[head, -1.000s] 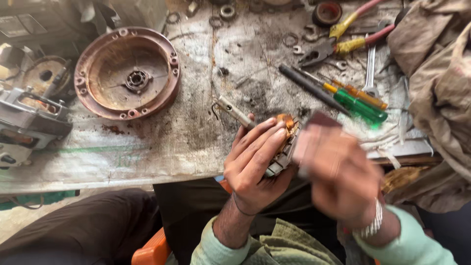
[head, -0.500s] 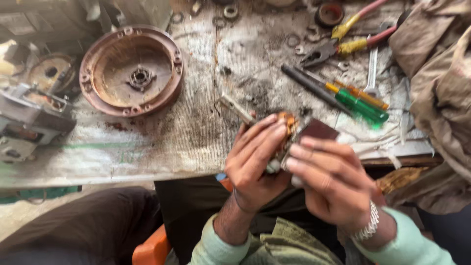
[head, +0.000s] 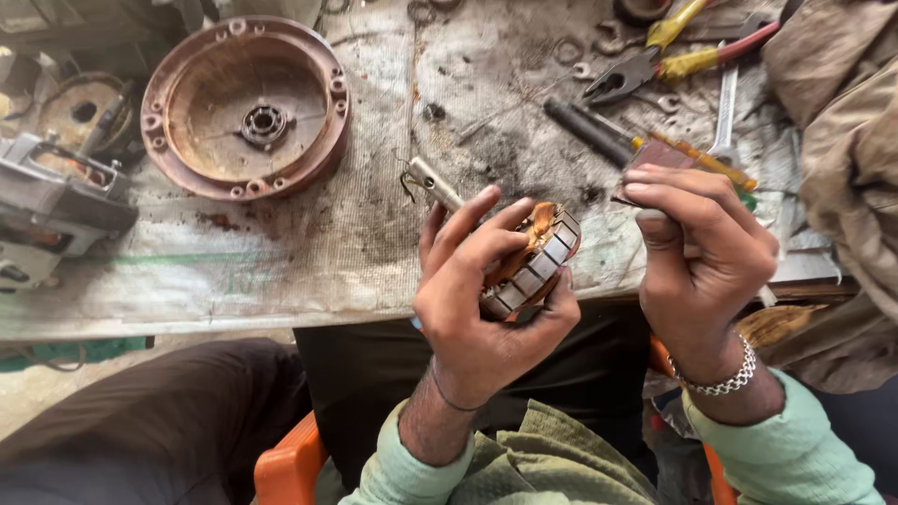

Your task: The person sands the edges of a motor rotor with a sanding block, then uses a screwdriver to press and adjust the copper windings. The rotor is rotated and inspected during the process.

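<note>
Over the dirty tabletop point(head: 309, 252), the right hand point(head: 702, 252) has drawn its small reddish piece point(head: 655, 154) away from the motor armature point(head: 528, 262), which stays gripped in the left hand point(head: 482, 299).

Mint-green sleeves point(head: 795, 449), silver bracelet point(head: 720, 379)

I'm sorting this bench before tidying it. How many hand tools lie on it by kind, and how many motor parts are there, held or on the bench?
Pliers: 1
Screwdrivers: 2
Wrench: 1
Round motor housing: 1
Motor armature, held in the left hand: 1
Total: 6
</note>
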Available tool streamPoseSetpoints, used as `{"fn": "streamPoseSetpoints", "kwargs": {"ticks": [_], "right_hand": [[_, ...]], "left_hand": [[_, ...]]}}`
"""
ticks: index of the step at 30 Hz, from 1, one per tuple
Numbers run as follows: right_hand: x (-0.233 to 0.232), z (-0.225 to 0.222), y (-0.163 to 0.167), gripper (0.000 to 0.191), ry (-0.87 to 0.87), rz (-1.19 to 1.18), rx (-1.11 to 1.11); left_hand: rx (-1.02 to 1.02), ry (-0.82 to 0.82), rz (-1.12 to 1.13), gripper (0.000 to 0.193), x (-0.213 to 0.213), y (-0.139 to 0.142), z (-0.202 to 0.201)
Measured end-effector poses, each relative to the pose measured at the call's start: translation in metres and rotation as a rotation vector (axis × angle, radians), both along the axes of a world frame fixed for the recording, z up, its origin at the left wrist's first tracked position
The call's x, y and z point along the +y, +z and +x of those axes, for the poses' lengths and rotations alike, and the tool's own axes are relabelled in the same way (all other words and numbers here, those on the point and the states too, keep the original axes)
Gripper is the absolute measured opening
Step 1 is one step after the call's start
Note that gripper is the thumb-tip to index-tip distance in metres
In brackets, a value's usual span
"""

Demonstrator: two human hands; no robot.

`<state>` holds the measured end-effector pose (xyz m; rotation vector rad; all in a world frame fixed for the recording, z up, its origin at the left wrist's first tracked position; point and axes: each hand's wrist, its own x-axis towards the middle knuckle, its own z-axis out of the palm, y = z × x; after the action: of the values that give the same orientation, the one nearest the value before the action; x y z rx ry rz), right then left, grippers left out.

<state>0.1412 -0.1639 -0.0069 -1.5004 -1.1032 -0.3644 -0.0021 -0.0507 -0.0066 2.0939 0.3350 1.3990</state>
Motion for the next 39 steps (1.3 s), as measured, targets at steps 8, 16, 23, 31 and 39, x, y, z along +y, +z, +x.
{"fn": "streamPoseSetpoints", "kwargs": {"ticks": [8, 16, 23, 31, 39], "right_hand": [[-0.004, 0.000, -0.009, 0.006, -0.039, -0.058, -0.165], [-0.006, -0.027, 0.010, 0.013, 0.024, -0.077, -0.277], [0.003, -0.036, 0.026, 0.017, 0.086, -0.095, -0.320], [-0.008, -0.027, 0.003, 0.025, 0.103, -0.092, -0.386], [-0.005, -0.028, 0.003, 0.021, 0.142, -0.049, -0.339]], "left_hand": [[-0.064, -0.073, 0.028, 0.047, 0.003, -0.010, 0.004], [-0.164, -0.140, 0.079, 0.050, 0.002, -0.025, 0.015], [-0.198, -0.146, 0.050, 0.050, 0.003, -0.030, 0.015], [-0.217, -0.175, 0.065, 0.050, 0.007, -0.031, 0.016], [-0.203, -0.179, 0.070, 0.050, 0.006, -0.031, 0.017]]}}
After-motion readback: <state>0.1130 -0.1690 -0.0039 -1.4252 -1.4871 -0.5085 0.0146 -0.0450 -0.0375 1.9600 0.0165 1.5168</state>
